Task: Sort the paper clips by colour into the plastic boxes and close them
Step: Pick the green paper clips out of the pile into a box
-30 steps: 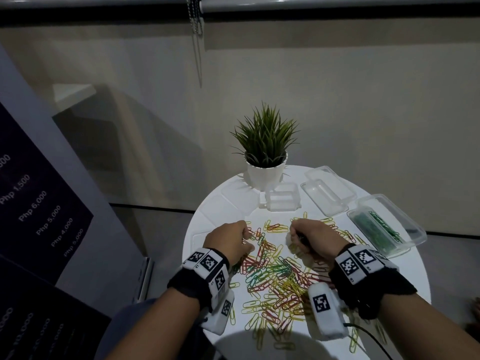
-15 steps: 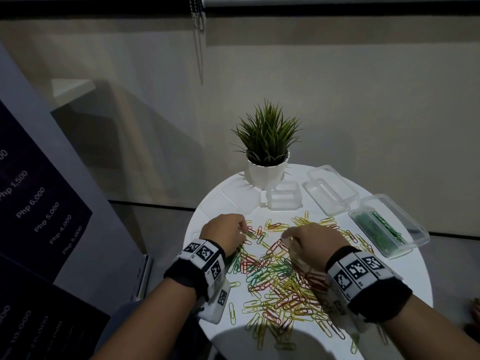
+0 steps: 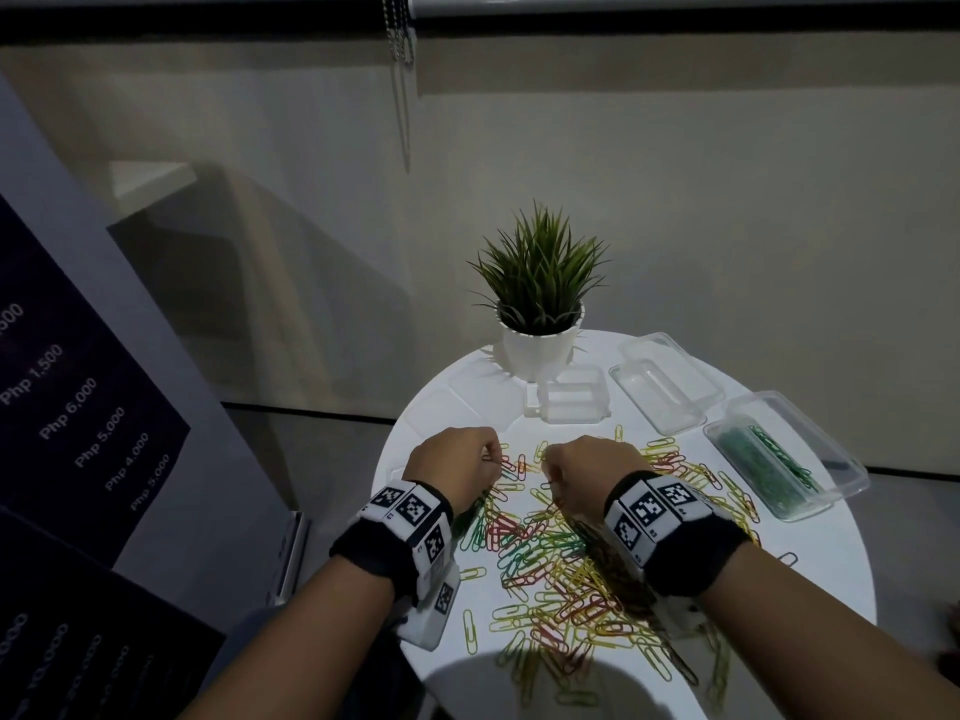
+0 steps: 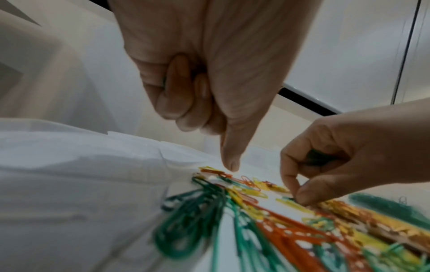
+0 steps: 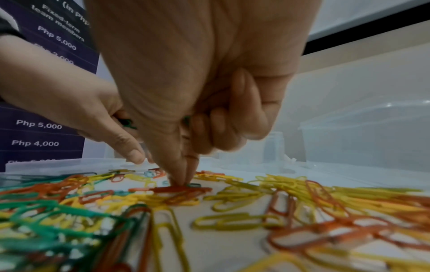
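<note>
Both hands work at the far edge of the mixed clip pile [image 3: 566, 553] on the white surface [image 3: 810, 589]. The left hand [image 3: 457, 467] keeps green clips curled in its palm, thumb pointing down, seemingly hoarding a batch to save trips. The right hand [image 3: 592, 472] also cradles green clips while thumb and forefinger pinch another from the pile. Right of the pile, the green-filled box [image 3: 779, 467] lies open, ready to receive them.
</note>
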A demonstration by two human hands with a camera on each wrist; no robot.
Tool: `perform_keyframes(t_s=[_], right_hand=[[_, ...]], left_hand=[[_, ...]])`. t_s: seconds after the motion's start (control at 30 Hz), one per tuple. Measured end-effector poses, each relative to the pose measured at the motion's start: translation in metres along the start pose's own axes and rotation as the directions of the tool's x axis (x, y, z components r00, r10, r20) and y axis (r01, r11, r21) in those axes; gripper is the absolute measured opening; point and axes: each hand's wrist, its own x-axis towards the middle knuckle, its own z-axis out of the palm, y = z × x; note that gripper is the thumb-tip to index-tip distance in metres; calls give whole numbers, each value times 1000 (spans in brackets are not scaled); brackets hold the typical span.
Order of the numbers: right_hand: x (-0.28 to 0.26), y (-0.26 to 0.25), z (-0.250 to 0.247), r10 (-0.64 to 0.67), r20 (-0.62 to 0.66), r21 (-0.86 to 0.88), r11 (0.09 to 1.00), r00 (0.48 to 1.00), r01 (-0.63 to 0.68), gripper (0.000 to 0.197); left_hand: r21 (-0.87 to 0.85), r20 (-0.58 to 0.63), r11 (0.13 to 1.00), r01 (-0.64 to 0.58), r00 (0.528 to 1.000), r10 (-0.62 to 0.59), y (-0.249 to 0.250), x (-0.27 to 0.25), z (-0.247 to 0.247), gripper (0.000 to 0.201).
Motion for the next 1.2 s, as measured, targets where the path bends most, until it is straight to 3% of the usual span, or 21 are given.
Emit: perform_keyframes(t_s=[0.27, 0.37, 0.53, 0.7, 0.73, 0.77, 0.8, 0.83, 0.87, 0.9, 0.93, 0.97, 1.0, 1.03, 1.07, 1.1, 1.13, 1.2], right_hand=[[2, 17, 4, 62, 69, 195, 978, 996, -74, 15], [4, 16, 5, 57, 89, 172, 983, 994, -72, 18], [-1, 12, 7, 118, 119, 127, 983, 986, -133, 27], [-11, 31, -7, 153, 62, 460, 873, 986, -164, 29], [-14, 36, -11, 157, 65, 604, 780, 985, -164, 26], [-18, 40, -12, 161, 73, 800, 579, 984, -154, 21], [-22, 44, -10, 172, 104, 955, 259, 980, -146, 20], [-26, 46, -9, 145, 144, 987, -91, 979, -132, 22], [-29, 51, -6, 106, 159, 950, -289, 982, -122, 25], [-33, 51, -5, 69, 159, 920, -373, 985, -123, 29], [-35, 49, -3, 46, 168, 909, -393, 985, -137, 34], [-36, 46, -1, 41, 171, 929, -339, 984, -147, 37], [-38, 40, -1, 66, 152, 978, -158, 986, -140, 36], [-41, 34, 0, 93, 98, 987, 121, 991, -109, 32], [-45, 30, 3, 104, 12, 900, 432, 995, -56, 25], [-49, 26, 6, 58, -53, 734, 680, 997, -1, 22], [-55, 21, 9, 1, -52, 548, 836, 999, 28, 29], [-70, 11, 7, -33, 45, 262, 965, 998, 20, 53]], left_hand=[[190, 73, 970, -152, 987, 140, 4, 8, -3, 13], [306, 114, 922, -239, 970, 214, 9, 8, -3, 17], [499, 205, 812, -301, 952, 227, 23, 9, 1, 24], [552, 201, 767, -326, 945, 257, 30, 7, 5, 21], [530, 195, 790, -308, 951, 240, 30, 6, 4, 22], [482, 186, 834, -270, 961, 203, 28, 7, 5, 22], [386, 176, 898, -210, 973, 152, 26, 7, 3, 21], [233, 160, 963, -132, 982, 96, 23, 7, 2, 17], [25, 157, 998, -54, 986, 50, 20, 6, 1, 15], [-217, 171, 976, 26, 985, 12, 18, 5, -1, 18], [-476, 185, 873, 112, 982, -25, 16, 3, -4, 23], [-703, 203, 683, 199, 976, -76, 15, 0, -5, 25], [-852, 243, 453, 264, 964, -104, 15, -3, -9, 25], [-921, 279, 254, 296, 955, -104, 14, -6, -12, 24], [-942, 299, 130, 309, 950, -89, 14, -8, -14, 26], [-948, 304, 74, 310, 949, -80, 13, -10, -15, 31], [-950, 296, 76, 302, 952, -80, 13, -11, -16, 37], [-949, 271, 139, 282, 958, -92, 11, -12, -16, 41]])
